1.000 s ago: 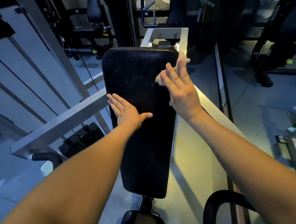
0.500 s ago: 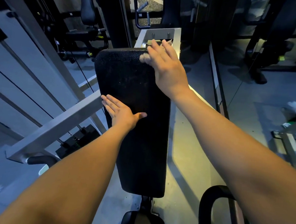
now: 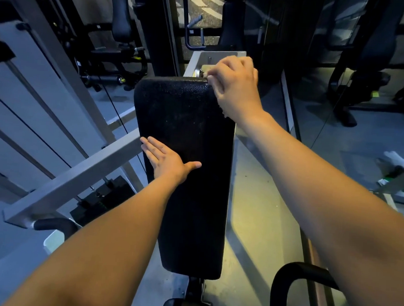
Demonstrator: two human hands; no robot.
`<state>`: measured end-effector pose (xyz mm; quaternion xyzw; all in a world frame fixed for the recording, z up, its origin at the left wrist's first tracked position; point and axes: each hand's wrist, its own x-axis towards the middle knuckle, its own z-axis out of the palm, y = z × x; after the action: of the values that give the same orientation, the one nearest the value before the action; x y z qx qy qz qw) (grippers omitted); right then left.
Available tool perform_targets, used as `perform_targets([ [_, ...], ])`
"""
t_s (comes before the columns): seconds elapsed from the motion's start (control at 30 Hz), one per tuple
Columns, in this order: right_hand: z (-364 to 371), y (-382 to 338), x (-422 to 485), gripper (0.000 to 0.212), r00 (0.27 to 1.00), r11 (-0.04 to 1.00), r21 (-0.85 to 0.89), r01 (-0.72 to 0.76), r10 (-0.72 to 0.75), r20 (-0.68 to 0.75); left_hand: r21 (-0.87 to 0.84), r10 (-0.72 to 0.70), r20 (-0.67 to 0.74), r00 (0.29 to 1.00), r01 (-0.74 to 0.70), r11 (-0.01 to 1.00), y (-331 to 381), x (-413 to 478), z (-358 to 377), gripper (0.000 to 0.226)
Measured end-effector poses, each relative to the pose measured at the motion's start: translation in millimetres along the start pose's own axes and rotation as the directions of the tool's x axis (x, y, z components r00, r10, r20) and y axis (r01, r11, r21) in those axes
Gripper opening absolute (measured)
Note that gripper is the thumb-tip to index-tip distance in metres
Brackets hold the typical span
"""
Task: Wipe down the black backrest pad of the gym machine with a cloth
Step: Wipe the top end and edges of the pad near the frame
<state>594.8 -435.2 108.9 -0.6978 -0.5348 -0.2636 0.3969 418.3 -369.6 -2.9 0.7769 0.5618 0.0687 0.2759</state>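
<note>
Pad (image 3: 183, 187) — right hand (image 3: 236, 89) now bunches cloth (image 3: 208, 76).

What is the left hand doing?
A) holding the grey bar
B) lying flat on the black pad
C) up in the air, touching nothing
B: the left hand lies flat and open on the pad, by its left edge.

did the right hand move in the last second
Yes. The right hand, gripping the cloth, slid up the backrest pad from its right edge to the top right corner, beside the metal frame.
</note>
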Motion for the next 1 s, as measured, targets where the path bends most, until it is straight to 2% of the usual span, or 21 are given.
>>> perform_targets([
  [0.17, -2.0, 17.2, -14.6, 0.05, 0.961, 1.0, 0.002, 0.007, -0.007, 0.277, -0.003, 0.011, -0.002, 1.0, -0.011, 1.0, -2.0, 2.4, 1.6, 0.156],
  [0.3, 6.1, 11.2, -3.7, 0.037, 0.963, 0.999, -0.016, 0.044, -0.038, 0.266, 0.001, 0.007, -0.001, 1.0, -0.007, 1.0, -1.0, 2.9, 2.3, 0.156],
  [0.43, 21.3, -25.5, 20.3, 0.03, 0.94, 0.983, -0.16, 0.094, -0.035, 0.339, 0.012, -0.02, 0.018, 1.0, 0.02, 1.0, 2.6, 1.6, 1.2, 0.157],
  [0.53, 14.2, -13.0, 19.8, 0.031, 0.932, 0.987, -0.107, 0.116, -0.071, 0.355, 0.006, -0.013, 0.004, 1.0, 0.013, 1.0, 1.3, 1.7, 1.9, 0.157],
  [0.6, 9.1, 4.1, 11.7, 0.03, 0.949, 0.998, -0.022, 0.052, -0.043, 0.312, 0.009, 0.002, -0.005, 1.0, -0.002, 1.0, -0.5, 1.7, 2.7, 0.157],
  [0.77, 24.0, 2.1, -9.5, 0.032, 0.989, 0.974, 0.179, -0.138, 0.127, 0.073, 0.023, -0.009, -0.007, 1.0, 0.009, 1.0, 1.3, 3.3, 2.5, 0.158],
  [0.87, 28.4, -2.2, -18.3, 0.034, 0.954, 0.918, 0.297, -0.261, 0.292, -0.064, 0.022, 0.0, -0.012, 1.0, 0.0, 1.0, -0.6, 6.3, 4.0, 0.158],
  [1.0, 35.9, -6.2, -36.0, 0.035, 0.868, 0.838, 0.398, -0.374, 0.467, -0.169, 0.059, 0.009, -0.011, 1.0, -0.008, 0.998, -2.0, 10.5, 6.7, 0.158],
])
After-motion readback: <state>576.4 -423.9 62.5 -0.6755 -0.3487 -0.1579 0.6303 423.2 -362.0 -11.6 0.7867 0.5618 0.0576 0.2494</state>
